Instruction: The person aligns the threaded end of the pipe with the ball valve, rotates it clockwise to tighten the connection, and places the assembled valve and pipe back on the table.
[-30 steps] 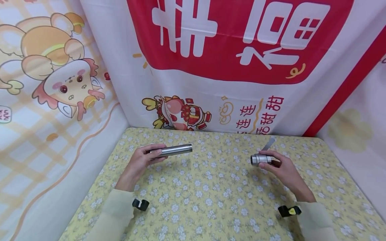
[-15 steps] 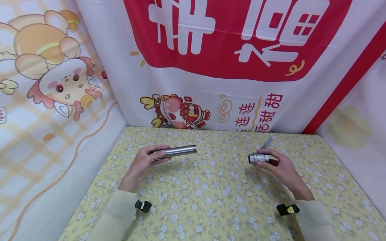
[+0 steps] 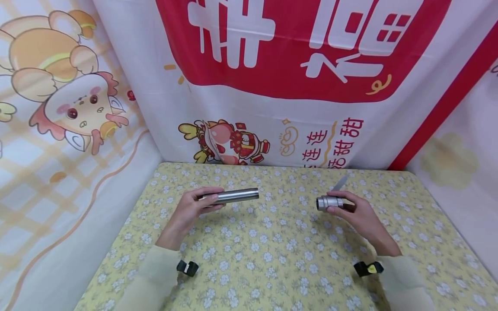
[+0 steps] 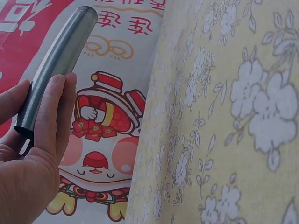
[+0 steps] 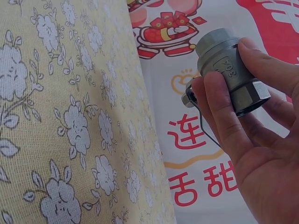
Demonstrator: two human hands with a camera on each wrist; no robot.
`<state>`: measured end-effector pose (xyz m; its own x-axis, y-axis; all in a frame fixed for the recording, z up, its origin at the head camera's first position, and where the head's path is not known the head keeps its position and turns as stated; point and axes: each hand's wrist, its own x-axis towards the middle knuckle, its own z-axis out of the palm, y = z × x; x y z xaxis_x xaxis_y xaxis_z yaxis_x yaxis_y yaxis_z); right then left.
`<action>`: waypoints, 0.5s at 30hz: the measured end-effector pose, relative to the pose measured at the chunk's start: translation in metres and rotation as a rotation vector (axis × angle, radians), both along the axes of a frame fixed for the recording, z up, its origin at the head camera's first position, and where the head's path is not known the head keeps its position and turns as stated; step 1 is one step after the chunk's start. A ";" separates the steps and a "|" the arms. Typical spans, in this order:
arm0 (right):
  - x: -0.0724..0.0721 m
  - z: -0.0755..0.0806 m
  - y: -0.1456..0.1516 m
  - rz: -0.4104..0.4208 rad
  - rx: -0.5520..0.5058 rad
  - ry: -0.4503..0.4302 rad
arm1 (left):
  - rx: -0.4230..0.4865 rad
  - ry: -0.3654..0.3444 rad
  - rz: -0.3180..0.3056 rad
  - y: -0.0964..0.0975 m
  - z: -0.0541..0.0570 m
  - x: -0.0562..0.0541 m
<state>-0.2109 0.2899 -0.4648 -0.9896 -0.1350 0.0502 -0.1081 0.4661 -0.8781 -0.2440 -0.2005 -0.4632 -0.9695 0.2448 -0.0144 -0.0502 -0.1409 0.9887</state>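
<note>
My left hand [image 3: 194, 205] grips a steel pipe [image 3: 239, 195] near one end, its free end pointing right and slightly up. In the left wrist view, fine threads ring the far end of the pipe [image 4: 84, 18], and fingers and thumb wrap its lower part. On the right, my right hand [image 3: 359, 214] holds a steel ball valve [image 3: 326, 203] between thumb and fingers, its open end facing the pipe. The right wrist view shows the valve [image 5: 229, 65] with "304" cast on its body and a hex end; its flat lever [image 3: 340, 183] slants up and away. A wide gap separates pipe and valve.
Both hands are over a table [image 3: 249, 259] covered in yellow floral cloth. A white and red printed curtain [image 3: 249, 99] hangs right behind its far edge, with another printed cloth [image 3: 128, 185] along the left side. A black strap piece sits at each wrist.
The left hand has carried the pipe slightly right. The right hand has brought the valve a little left, narrowing the gap between them. The head view has shifted slightly.
</note>
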 end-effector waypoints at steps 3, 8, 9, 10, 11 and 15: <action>0.000 0.000 0.000 0.006 -0.010 0.004 | 0.005 0.006 -0.009 0.003 0.001 0.001; 0.000 -0.001 -0.002 0.022 -0.027 0.014 | 0.010 0.003 -0.018 0.007 0.000 0.003; 0.000 -0.001 -0.002 0.026 -0.029 0.018 | 0.011 0.002 -0.018 0.008 0.000 0.003; 0.000 -0.001 -0.002 0.032 -0.031 0.022 | 0.013 -0.003 -0.018 0.009 0.000 0.003; 0.000 -0.002 -0.002 0.037 -0.034 0.028 | 0.013 -0.007 -0.017 0.009 0.000 0.004; 0.000 -0.003 -0.004 0.046 -0.046 0.043 | 0.011 -0.013 -0.010 0.012 0.001 0.006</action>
<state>-0.2112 0.2861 -0.4680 -0.9792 -0.1764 0.1000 -0.1666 0.4187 -0.8927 -0.2380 -0.1880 -0.4622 -0.9668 0.2545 -0.0246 -0.0649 -0.1512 0.9864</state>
